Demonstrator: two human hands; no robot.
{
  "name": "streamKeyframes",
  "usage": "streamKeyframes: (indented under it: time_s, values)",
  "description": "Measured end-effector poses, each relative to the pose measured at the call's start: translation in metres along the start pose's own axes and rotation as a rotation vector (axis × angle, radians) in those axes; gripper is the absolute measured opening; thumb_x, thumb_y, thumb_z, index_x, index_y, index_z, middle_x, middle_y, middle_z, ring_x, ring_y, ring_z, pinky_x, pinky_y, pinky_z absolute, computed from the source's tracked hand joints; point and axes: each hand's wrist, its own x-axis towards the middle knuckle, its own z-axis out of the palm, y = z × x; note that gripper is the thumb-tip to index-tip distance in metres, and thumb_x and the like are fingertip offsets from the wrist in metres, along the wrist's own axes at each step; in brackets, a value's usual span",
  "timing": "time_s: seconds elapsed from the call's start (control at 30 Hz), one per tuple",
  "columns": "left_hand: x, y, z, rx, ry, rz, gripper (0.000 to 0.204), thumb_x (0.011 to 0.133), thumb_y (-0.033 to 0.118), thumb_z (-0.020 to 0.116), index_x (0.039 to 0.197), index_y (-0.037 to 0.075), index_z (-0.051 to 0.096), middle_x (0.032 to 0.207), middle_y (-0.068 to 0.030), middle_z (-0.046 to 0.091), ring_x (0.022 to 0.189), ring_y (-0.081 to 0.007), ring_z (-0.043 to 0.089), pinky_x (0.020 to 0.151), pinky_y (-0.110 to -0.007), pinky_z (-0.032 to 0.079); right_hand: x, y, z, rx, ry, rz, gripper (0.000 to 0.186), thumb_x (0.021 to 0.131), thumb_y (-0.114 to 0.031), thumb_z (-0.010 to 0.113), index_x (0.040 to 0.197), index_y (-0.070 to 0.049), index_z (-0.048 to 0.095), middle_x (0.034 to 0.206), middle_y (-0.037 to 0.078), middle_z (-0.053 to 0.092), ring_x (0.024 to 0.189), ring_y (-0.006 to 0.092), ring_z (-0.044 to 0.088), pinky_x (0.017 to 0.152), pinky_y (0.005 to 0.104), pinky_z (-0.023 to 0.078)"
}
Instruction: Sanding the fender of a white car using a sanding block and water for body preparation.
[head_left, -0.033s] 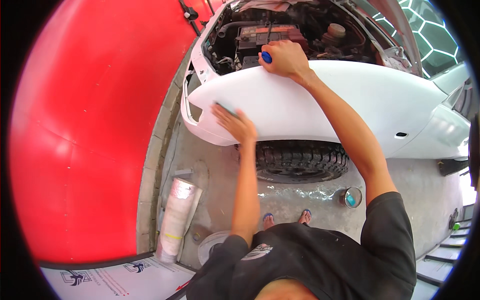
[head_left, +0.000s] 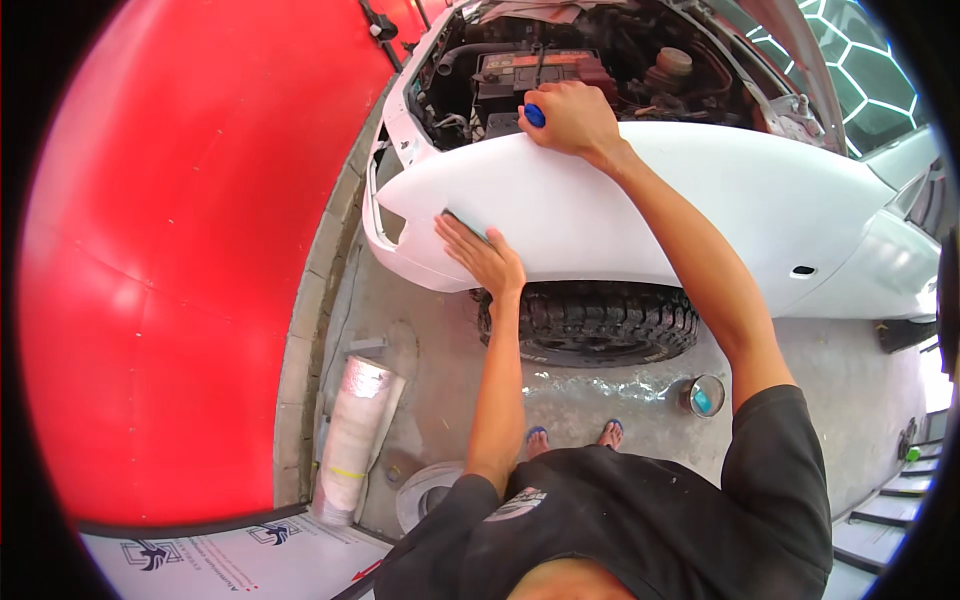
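Observation:
My left hand (head_left: 484, 256) presses with its fingers held together on the white front fender (head_left: 640, 205) of a car. Under it is a thin, dark grey-green sanding pad (head_left: 464, 222), mostly covered by the fingers. At the fender's top edge, beside the engine bay (head_left: 620, 75), my right hand (head_left: 575, 118) is closed around a small blue object (head_left: 535, 116). Only its rounded end shows past the fingers, so I cannot make out its kind.
Beneath the fender is a black, knobbly tyre (head_left: 605, 320). A round container (head_left: 703, 396) with something turquoise in it stands on the wet concrete floor (head_left: 580, 392). A silvery roll (head_left: 352, 440) lies at left, near a red wall (head_left: 170, 270).
My left hand has slid slightly right and down along the fender with the pad. My right hand stays in nearly the same place.

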Motion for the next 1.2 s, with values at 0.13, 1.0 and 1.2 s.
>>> streamKeyframes:
  time_s: [0.13,1.0,1.2]
  values:
    - [0.067,-0.030,0.000,-0.200,0.037,-0.186,0.071,0.108,0.046,0.019,0.158,-0.004,0.008,0.166,-0.0225,0.005,0.155,-0.0334,0.002,0.122,-0.056,0.004,0.001,0.001,0.001,0.022,0.000,0.003,0.021,0.085,-0.031,0.065,0.080,-0.012,0.070,0.077,0.009,0.069,0.074,0.0320,0.068,0.065,0.0445,0.054]
    - [0.040,0.000,-0.009,-0.196,-0.023,-0.052,0.073,0.106,0.047,0.020,0.159,0.000,0.004,0.166,-0.0217,0.001,0.155,-0.0349,-0.002,0.122,-0.055,0.000,0.000,0.000,0.001,-0.023,0.031,0.047,0.020,0.081,-0.031,0.065,0.077,-0.012,0.070,0.077,0.009,0.070,0.070,0.0320,0.068,0.065,0.0439,0.055]
    - [0.004,0.012,-0.014,-0.107,-0.108,0.321,0.077,0.105,0.051,0.024,0.158,-0.001,0.005,0.166,-0.0214,0.005,0.154,-0.0369,0.001,0.122,-0.056,0.001,-0.008,-0.005,-0.002,-0.059,0.138,0.005,0.020,0.085,-0.034,0.065,0.079,-0.016,0.071,0.077,0.005,0.069,0.074,0.0285,0.067,0.064,0.0402,0.054]
